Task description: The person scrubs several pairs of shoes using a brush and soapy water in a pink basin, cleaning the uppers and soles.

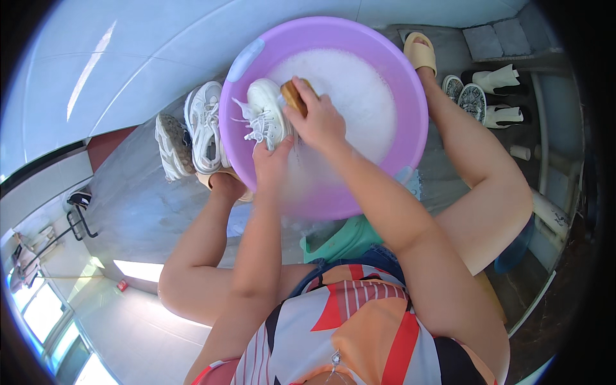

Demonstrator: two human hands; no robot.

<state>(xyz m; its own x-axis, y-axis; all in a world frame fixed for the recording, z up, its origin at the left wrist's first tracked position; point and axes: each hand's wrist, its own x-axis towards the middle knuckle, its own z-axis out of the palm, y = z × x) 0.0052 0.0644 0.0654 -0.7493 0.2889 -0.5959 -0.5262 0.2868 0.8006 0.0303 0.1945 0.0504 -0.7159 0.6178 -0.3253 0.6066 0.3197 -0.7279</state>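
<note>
A large purple plastic basin [415, 115] stands on the floor between the legs, with white suds [351, 91] in it. Over its left part, my left hand [273, 161] grips a white lace-up sneaker [265, 103] by the heel end, toe pointing away. The sneaker's laces and tongue hang out to the left. My right hand [315, 115] holds a wooden-backed scrubbing brush [296, 96] against the right side of the sneaker near the toe. The bristles are mostly hidden between the brush back and the shoe.
Left of the basin, a white sneaker [206, 127] and another, tilted one [172, 147] stand by the foot. Several shoes, including white-and-black boots [498, 81], lie at the right. A green plastic stool [344, 243] is beneath the person. A pale wall panel [159, 38] runs behind the basin.
</note>
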